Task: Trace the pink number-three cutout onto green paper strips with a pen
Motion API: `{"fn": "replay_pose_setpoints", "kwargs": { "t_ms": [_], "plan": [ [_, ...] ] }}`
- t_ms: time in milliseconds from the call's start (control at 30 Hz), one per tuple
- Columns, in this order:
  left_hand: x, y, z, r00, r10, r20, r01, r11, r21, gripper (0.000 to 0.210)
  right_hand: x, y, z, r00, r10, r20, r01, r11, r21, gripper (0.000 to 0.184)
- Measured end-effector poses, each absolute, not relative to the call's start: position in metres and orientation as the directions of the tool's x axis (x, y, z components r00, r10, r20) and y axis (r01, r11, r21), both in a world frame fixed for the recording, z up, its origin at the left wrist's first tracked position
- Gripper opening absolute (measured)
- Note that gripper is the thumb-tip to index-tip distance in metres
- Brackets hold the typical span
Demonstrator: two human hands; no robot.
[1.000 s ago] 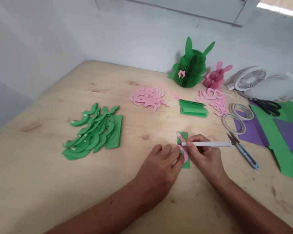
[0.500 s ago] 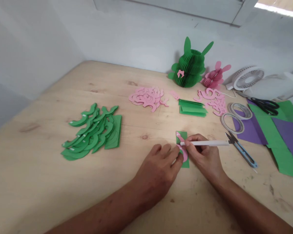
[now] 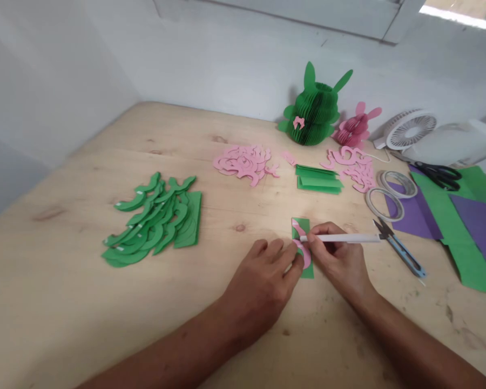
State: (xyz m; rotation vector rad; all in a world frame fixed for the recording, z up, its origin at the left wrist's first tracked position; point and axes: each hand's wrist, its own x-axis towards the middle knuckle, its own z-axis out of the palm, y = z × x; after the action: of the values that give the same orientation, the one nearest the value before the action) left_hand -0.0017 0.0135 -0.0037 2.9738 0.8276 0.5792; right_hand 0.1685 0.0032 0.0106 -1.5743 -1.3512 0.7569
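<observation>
A small green paper rectangle (image 3: 308,273) lies on the wooden table with a curved pink paper cutout (image 3: 306,254) on top. My left hand (image 3: 267,275) presses the cutout down with bent fingertips, partly covering it. In my right hand (image 3: 340,259) is a slim white pen (image 3: 352,237), pinched between closed fingers and tilted nearly flat. Its tip touches or hovers at the cutout's edge; I cannot tell which. Behind the hands lie folded green paper strips (image 3: 319,181).
Green cutouts (image 3: 146,232) are heaped at left, pink cutouts (image 3: 243,162) farther back. Green (image 3: 316,119) and pink paper figures (image 3: 353,128) stand by the wall. At right are a fan (image 3: 412,129), tape rolls (image 3: 384,204), thread snips (image 3: 403,251), scissors (image 3: 439,174) and purple paper (image 3: 417,216).
Both hands, the pen and the papers stay almost in place. The whole view has shifted very slightly.
</observation>
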Motion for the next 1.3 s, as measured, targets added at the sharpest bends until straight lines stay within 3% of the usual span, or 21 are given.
{"fn": "replay_pose_setpoints", "kwargs": {
  "t_ms": [1300],
  "plan": [
    [-0.0023,0.0135,-0.0047,0.799,0.493,0.344,0.494,-0.865,0.092,0.026,0.1725,0.0023,0.0132,0.247,0.957,0.152,0.534,-0.003,-0.846,0.01]
  ]
}}
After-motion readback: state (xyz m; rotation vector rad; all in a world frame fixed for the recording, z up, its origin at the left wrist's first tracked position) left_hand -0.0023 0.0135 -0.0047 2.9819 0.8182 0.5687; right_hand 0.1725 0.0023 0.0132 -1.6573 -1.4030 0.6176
